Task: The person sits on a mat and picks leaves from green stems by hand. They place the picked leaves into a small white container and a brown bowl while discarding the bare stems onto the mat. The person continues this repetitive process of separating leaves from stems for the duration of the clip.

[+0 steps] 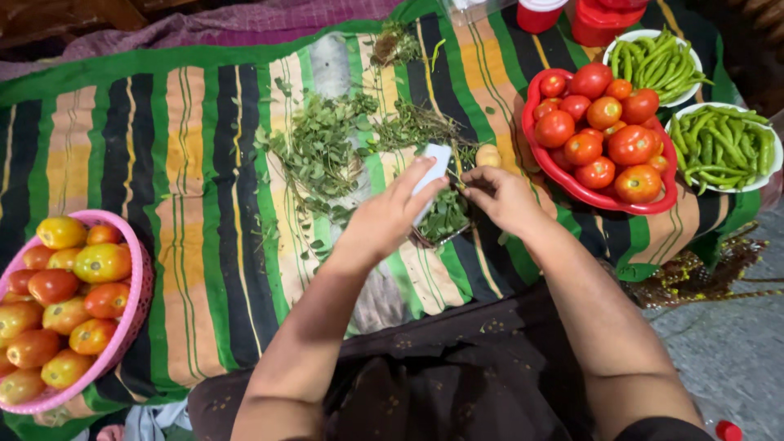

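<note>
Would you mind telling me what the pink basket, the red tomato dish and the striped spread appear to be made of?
The pink basket looks like moulded plastic: its wall is an openwork lattice with a matte sheen. The red tomato dish seems to be glossy plastic, judging by its smooth, scalloped, shiny rim. The striped spread appears to be woven cloth, matte, with soft folds and creases.

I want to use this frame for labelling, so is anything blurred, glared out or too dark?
Head view: light is even and soft, without harsh glare; the red bowl of tomatoes is sharp; the left hand and right hand are slightly soft; the top left corner and the lap below fall into dark shadow.
</note>
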